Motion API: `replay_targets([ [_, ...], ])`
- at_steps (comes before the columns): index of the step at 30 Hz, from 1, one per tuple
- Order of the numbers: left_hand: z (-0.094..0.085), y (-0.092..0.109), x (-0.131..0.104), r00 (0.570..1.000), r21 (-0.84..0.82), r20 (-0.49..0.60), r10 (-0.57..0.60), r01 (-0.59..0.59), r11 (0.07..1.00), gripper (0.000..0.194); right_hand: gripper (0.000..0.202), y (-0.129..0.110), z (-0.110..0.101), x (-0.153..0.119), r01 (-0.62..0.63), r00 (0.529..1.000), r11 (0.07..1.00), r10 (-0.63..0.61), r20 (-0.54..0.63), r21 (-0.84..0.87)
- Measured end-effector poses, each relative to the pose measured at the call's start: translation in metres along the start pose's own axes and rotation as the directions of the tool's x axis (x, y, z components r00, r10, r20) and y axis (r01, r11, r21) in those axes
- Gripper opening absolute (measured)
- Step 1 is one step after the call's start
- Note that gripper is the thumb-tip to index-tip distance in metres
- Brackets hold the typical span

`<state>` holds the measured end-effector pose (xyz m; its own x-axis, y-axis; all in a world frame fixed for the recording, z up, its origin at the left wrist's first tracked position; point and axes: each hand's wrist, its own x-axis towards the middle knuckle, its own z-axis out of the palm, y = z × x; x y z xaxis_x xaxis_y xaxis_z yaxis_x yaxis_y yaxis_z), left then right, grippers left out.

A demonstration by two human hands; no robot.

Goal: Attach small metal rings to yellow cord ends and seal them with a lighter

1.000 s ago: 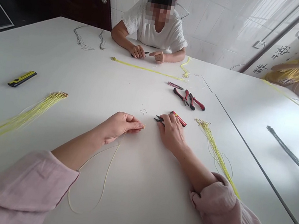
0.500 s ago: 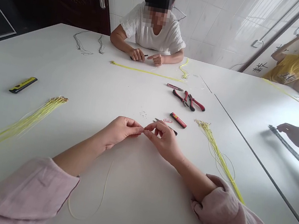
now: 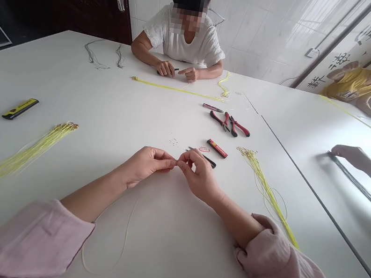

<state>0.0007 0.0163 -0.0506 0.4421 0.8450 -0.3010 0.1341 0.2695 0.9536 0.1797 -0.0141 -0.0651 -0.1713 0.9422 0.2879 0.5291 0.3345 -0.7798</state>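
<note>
Left hand (image 3: 143, 165) and right hand (image 3: 201, 178) meet in closed pinches, contents hidden, pale cord (image 3: 126, 237) looping toward seven o'clock.

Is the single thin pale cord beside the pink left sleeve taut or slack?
Slack: the cord bends in a wide, loose curve.
</note>
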Motion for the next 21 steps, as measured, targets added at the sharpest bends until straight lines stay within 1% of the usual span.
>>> replay_targets([
  [5, 0.0018, 0.0015, -0.0013, 1.0, -0.006, 0.0, 0.026, -0.026, 1.0, 0.03, 0.012, -0.0026, -0.0002, -0.0006, 0.011, 1.0, 1.0, -0.011, -0.009, 0.003],
  [11, 0.0009, -0.0001, -0.0011, 0.996, 0.051, 0.011, 0.084, -0.085, 0.995, 0.028, 0.013, -0.0023, -0.0021, 0.0007, -0.113, 0.993, 0.984, 0.107, 0.052, 0.139],
  [15, 0.0018, -0.0019, -0.0005, 0.993, 0.093, -0.019, 0.113, -0.111, 0.989, 0.026, 0.015, -0.0015, -0.0023, 0.0011, -0.158, 0.986, 0.967, 0.146, 0.074, 0.198],
  [18, 0.0034, -0.0021, -0.0009, 0.985, 0.164, -0.049, 0.163, -0.153, 0.975, 0.025, 0.016, -0.0035, -0.0015, 0.0002, -0.175, 0.984, 0.963, 0.162, 0.078, 0.204],
  [21, 0.0052, -0.0008, -0.0023, 0.977, 0.226, -0.076, 0.2, -0.179, 0.958, 0.024, 0.016, -0.0054, -0.0016, 0.0007, -0.168, 0.985, 0.972, 0.159, 0.063, 0.163],
])
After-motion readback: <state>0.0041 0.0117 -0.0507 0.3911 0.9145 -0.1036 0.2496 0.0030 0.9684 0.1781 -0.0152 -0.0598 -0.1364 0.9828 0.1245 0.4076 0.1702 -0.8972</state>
